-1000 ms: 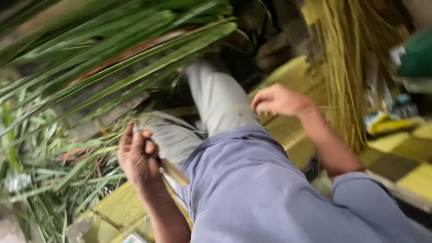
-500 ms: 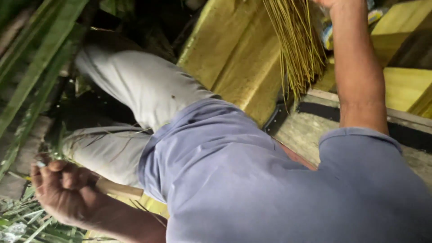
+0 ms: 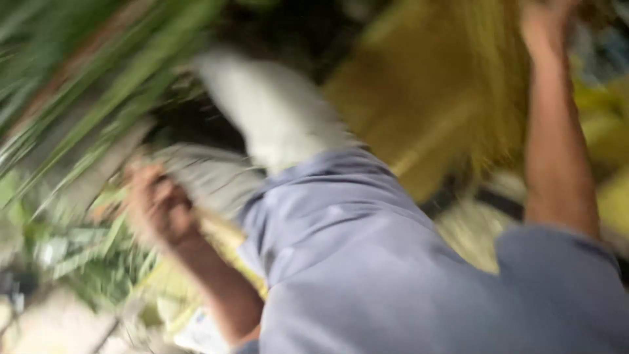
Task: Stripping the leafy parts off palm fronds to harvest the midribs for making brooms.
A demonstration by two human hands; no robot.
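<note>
Two hands of ours show, both badly blurred. Our left hand (image 3: 156,206) sits low by the bent knee in pale trousers (image 3: 275,124), fingers curled in a narrow grip, though we cannot tell what it holds. Green palm fronds (image 3: 78,85) lie just beside it. Our right hand (image 3: 547,23) reaches up at the top edge, touching a bundle of yellow strands (image 3: 485,98); we cannot tell its grip. Our blue-grey shirt (image 3: 367,262) fills the foreground.
</note>
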